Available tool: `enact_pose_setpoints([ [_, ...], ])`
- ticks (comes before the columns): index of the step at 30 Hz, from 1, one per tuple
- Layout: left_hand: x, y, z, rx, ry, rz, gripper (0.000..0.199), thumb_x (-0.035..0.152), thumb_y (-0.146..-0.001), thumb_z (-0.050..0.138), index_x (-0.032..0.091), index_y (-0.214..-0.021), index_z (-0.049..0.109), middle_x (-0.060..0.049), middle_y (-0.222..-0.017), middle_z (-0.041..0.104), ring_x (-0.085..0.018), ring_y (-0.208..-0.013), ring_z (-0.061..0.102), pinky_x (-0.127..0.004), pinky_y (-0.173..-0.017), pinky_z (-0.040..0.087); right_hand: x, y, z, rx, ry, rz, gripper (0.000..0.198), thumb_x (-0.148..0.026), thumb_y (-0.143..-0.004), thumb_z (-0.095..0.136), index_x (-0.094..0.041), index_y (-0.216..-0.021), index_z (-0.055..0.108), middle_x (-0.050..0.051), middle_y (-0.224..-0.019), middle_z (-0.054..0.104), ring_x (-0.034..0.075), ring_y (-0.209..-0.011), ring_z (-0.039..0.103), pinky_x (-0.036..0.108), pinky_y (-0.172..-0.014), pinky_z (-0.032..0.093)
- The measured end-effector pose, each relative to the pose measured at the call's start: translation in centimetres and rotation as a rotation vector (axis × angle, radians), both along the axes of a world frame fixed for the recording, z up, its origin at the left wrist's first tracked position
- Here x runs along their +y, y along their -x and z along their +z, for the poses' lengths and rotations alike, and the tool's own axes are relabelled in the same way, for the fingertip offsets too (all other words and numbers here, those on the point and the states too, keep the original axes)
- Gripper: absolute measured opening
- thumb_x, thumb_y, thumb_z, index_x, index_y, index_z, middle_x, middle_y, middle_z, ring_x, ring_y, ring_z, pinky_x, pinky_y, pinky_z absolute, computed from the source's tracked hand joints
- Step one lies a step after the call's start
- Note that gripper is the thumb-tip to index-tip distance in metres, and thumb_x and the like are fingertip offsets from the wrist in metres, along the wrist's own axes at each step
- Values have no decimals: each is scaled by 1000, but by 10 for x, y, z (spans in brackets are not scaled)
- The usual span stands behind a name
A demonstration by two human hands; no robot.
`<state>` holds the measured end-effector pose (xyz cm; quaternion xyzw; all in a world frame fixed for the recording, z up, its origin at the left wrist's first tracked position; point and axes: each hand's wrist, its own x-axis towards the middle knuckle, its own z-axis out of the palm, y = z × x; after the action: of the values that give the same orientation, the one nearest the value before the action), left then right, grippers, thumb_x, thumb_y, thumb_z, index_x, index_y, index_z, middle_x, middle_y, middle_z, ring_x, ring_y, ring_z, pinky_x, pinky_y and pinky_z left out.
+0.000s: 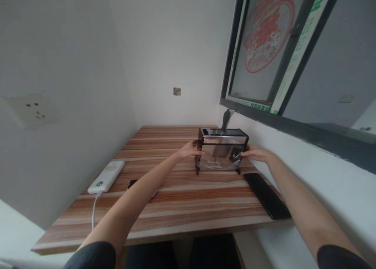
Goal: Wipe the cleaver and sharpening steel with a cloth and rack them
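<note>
A clear-sided knife holder (217, 155) with a black frame and small black feet stands upright on the wooden table (176, 204). One knife (225, 120) is in it, its dark handle sticking up from the top slot and a broad blade showing dimly through the side. My left hand (192, 149) grips the holder's left end, thumb on the front and the other fingers partly hidden behind. At the right end, my right hand (254, 153) holds it the same way. Loose clear plastic film seems to cling to the holder's lower front.
A black phone (266, 194) lies near the right edge beside the wall. On the left is a white power bank (107, 177) with a white cable (94, 210). My left forearm partly covers a dark flat object (132, 182). A window (264, 45) overhangs the right side.
</note>
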<state>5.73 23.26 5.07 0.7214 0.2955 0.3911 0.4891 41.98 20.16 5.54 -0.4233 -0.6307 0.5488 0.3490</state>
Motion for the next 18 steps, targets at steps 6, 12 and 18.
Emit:
enact_pose_setpoints([
  [6, 0, 4, 2, -11, 27, 10, 79, 29, -51, 86, 14, -122, 55, -18, -129, 55, -33, -118, 53, -48, -99, 42, 5, 3, 2, -2, -49, -11, 61, -23, -56, 80, -21, -114, 62, 7, -111, 68, 28, -107, 61, 42, -99, 44],
  [12, 7, 30, 22, 11, -12, 6, 82, 32, -52, 84, 13, -125, 53, -18, -134, 51, -33, -124, 48, -47, -105, 36, 8, 26, 16, 6, -75, -23, 56, -24, -57, 81, -20, -110, 63, 8, -112, 67, 28, -104, 62, 42, -94, 47],
  [18, 12, 85, 45, 74, -26, 1, 79, 30, -52, 84, 13, -124, 57, -17, -133, 53, -33, -123, 48, -49, -107, 32, 14, 81, 31, -10, -252, -10, 58, -21, -49, 85, -18, -104, 67, 9, -111, 68, 29, -112, 57, 45, -103, 38],
])
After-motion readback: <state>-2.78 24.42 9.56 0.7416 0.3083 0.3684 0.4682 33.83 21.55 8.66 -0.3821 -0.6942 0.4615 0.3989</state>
